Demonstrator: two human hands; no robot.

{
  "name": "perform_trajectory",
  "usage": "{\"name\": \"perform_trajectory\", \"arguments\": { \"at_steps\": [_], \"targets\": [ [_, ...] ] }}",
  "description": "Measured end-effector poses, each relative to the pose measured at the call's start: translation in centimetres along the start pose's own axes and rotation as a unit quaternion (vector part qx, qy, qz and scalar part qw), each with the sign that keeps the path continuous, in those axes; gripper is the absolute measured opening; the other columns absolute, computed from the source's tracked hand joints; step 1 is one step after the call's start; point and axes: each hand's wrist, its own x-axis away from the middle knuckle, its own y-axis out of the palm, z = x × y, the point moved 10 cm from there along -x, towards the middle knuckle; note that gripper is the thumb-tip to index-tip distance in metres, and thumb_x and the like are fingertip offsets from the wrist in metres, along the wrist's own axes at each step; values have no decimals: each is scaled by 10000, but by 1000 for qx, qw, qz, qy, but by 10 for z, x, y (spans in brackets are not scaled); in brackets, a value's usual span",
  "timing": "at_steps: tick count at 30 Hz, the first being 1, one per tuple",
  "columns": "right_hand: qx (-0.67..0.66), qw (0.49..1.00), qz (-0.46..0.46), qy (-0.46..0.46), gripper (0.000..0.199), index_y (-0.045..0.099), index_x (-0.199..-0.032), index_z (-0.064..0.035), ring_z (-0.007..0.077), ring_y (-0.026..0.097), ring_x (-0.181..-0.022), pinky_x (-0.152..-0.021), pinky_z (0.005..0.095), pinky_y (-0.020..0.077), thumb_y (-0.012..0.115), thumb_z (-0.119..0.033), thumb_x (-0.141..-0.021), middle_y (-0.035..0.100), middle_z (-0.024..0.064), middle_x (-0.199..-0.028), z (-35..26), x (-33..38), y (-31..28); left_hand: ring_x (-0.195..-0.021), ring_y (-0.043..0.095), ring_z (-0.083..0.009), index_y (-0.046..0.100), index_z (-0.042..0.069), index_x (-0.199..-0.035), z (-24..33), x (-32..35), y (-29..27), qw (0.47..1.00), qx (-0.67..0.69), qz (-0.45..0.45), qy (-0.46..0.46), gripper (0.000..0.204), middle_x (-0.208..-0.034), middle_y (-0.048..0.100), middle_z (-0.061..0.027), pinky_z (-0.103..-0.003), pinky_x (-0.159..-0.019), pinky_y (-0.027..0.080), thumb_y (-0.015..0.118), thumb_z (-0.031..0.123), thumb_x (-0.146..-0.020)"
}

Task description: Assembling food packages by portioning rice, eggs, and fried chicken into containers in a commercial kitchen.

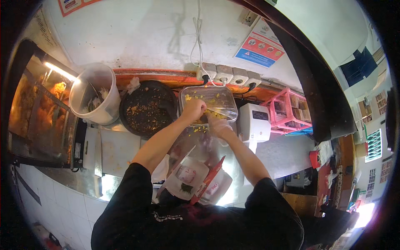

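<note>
A clear rectangular plastic tub (pixel 234 102) with yellow food bits stands against the wall, straight ahead of me. My left hand (pixel 194 109) is closed at its near side, gripping what looks like clear plastic film (pixel 223 111) stretched across the tub. Beside it, my right hand (pixel 218 126) wears a thin clear plastic glove and reaches to the tub's near edge. Its fingers are mostly hidden by the film and the glove's glare. Yellow bits (pixel 201 128) lie scattered on the metal counter just in front of the tub.
Left of the tub are a round black tray (pixel 135 125) with brown crumbs, a white bucket (pixel 111 93), a knife (pixel 98 152) and a lit glass cabinet (pixel 41 104). A white printer (pixel 254 123) and pink basket (pixel 287 109) stand right. Open paper boxes (pixel 187 177) lie close to me.
</note>
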Motion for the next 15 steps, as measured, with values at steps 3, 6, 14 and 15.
{"name": "perform_trajectory", "arguments": {
  "at_steps": [3,6,14,15],
  "targets": [
    [120,981,152,6,501,367,-1449,-36,386,681,-1015,-874,465,553,463,-158,-972,673,260,-1088,17,-37,14,-785,673,-380,721,55,-854,4,-1,-9,999,28,39,3,134,-808,691,-171,-464,-697,530,703,70,-722],
    [42,985,118,122,483,474,-1412,-22,321,686,-1029,-826,412,577,493,-161,-950,634,261,-1193,44,-48,9,-783,669,-390,714,52,-846,-12,9,-44,994,10,102,-36,131,-827,694,-173,-475,-697,528,696,63,-716],
    [-67,994,11,-82,501,460,-1431,-81,388,598,-1189,-1001,482,482,472,-239,-956,594,263,-1300,18,-58,8,-664,734,-271,649,-116,-839,-82,89,-22,940,-59,-270,-202,209,-789,716,-195,-366,-626,619,620,85,-890],
    [-93,992,11,-87,504,448,-1437,-90,403,559,-1241,-1049,490,442,464,-254,-960,573,261,-1336,16,-54,4,-664,734,-271,649,-116,-839,-79,91,-18,940,-57,-271,-200,209,-789,716,-195,-366,-626,619,620,85,-890]
  ]
}}
